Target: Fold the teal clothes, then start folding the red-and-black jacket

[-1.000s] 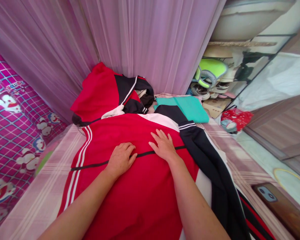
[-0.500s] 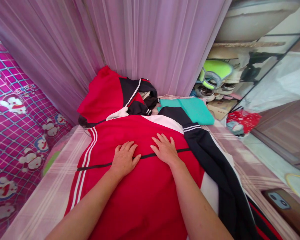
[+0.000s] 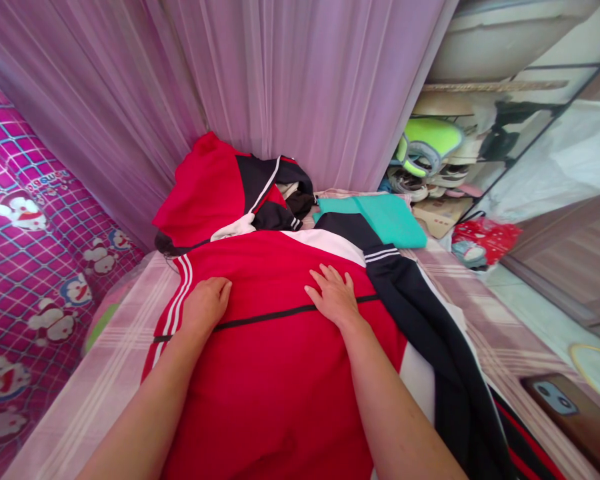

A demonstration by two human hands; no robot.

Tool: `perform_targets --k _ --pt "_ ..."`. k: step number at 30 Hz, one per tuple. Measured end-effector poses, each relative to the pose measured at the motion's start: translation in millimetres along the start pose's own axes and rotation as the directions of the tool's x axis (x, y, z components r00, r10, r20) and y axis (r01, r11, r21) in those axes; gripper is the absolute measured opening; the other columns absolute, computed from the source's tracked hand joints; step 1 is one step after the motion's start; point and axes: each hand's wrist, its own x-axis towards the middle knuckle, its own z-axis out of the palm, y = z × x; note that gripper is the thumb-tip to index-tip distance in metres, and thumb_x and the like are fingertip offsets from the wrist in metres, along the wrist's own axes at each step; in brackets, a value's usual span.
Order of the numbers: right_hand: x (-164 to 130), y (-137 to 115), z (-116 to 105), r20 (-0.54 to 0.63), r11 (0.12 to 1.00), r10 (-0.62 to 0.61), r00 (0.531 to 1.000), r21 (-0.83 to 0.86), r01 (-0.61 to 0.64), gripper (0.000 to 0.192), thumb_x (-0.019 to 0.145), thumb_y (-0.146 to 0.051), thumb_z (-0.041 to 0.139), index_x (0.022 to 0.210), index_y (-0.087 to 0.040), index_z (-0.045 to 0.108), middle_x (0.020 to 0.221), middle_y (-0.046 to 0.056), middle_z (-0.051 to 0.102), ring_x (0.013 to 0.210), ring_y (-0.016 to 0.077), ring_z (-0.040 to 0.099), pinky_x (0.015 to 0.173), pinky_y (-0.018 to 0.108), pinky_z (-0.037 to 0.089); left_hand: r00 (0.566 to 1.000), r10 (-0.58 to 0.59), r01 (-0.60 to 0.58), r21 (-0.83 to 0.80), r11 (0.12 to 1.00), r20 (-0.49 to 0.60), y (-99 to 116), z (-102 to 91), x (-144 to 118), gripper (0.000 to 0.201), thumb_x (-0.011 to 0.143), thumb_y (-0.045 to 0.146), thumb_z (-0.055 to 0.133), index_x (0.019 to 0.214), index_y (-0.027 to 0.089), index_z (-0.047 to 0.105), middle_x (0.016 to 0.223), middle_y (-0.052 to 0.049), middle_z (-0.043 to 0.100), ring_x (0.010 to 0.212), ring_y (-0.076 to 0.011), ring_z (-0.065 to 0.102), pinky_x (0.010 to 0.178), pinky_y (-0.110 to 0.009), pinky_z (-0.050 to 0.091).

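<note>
Our left hand and right hand lie flat and apart on the jacket spread over the bed. Behind it sits a heap of clothes against the curtain. A phone lies far right.

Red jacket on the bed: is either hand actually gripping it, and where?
Neither grips it. The left hand and right hand lie flat, palms down, on the red jacket, near its black stripe.
</note>
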Motion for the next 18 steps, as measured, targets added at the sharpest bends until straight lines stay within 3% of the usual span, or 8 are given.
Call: perform_targets --k 5,8,10,14,16,18 --pt "0 1 1 -0.016 1.000 0.000 1.000 0.009 0.001 0.051 0.100 -0.045 0.043 0.146 -0.027 0.052 0.160 0.009 0.039 0.148 0.0268 0.031 0.119 0.057 0.019 0.988 -0.150 0.151 -0.020 0.988 0.018 -14 -16.1 18 0.041 0.097 0.040 0.039 0.125 0.021 0.063 0.117 -0.010 0.073 0.104 -0.0284 0.069 0.084 -0.037 0.052" --pt "0 2 2 -0.025 1.000 -0.001 1.000 0.008 0.002 0.050 0.100 -0.046 0.043 0.146 -0.028 0.052 0.160 0.009 0.040 0.148 0.0270 0.031 0.119 0.056 0.019 0.978 -0.209 0.209 -0.009 0.978 0.001 -27 -34.1 47 0.052 0.096 0.042 0.040 0.142 0.022 0.050 0.116 -0.011 0.074 0.105 -0.0302 0.069 0.083 -0.038 0.052" --pt "0 2 3 -0.026 1.000 -0.003 1.000 0.010 0.003 0.050 0.099 -0.046 0.044 0.146 -0.028 0.052 0.160 0.009 0.040 0.148 0.0272 0.031 0.118 0.056 0.020 0.973 -0.222 0.224 -0.025 0.974 0.065 -37 -44.3 71 0.056 0.094 0.042 0.044 0.145 0.019 0.048 0.108 -0.011 0.075 0.100 -0.0297 0.070 0.080 -0.036 0.053" --pt "0 2 3 -0.026 1.000 -0.004 1.000 0.017 0.004 0.051 0.099 -0.045 0.045 0.146 -0.027 0.052 0.160 0.008 0.040 0.148 0.0273 0.031 0.119 0.056 0.020 0.889 -0.248 0.318 -0.130 0.939 0.385 -58 -52.1 110 0.049 0.093 0.043 0.047 0.129 0.014 0.061 0.088 -0.008 0.076 0.075 -0.0236 0.071 0.063 -0.028 0.052" --pt "0 2 3 -0.027 1.000 0.000 1.000 0.020 0.001 0.051 0.099 -0.045 0.045 0.146 -0.027 0.052 0.160 0.009 0.040 0.148 0.0273 0.031 0.119 0.057 0.020 0.903 -0.207 0.264 -0.103 0.959 0.377 -69 -51.2 119 0.047 0.094 0.050 0.045 0.109 0.013 0.070 0.077 -0.008 0.074 0.068 -0.0230 0.069 0.061 -0.028 0.051" --pt "1 2 3 -0.029 1.000 0.002 1.000 0.025 -0.001 0.051 0.099 -0.045 0.046 0.146 -0.027 0.052 0.159 0.009 0.041 0.148 0.0274 0.031 0.119 0.057 0.020 0.962 -0.122 0.141 -0.063 0.988 0.243 -78 -49.7 122 0.052 0.092 0.056 0.048 0.093 0.011 0.073 0.070 -0.010 0.071 0.072 -0.0247 0.069 0.067 -0.030 0.051"
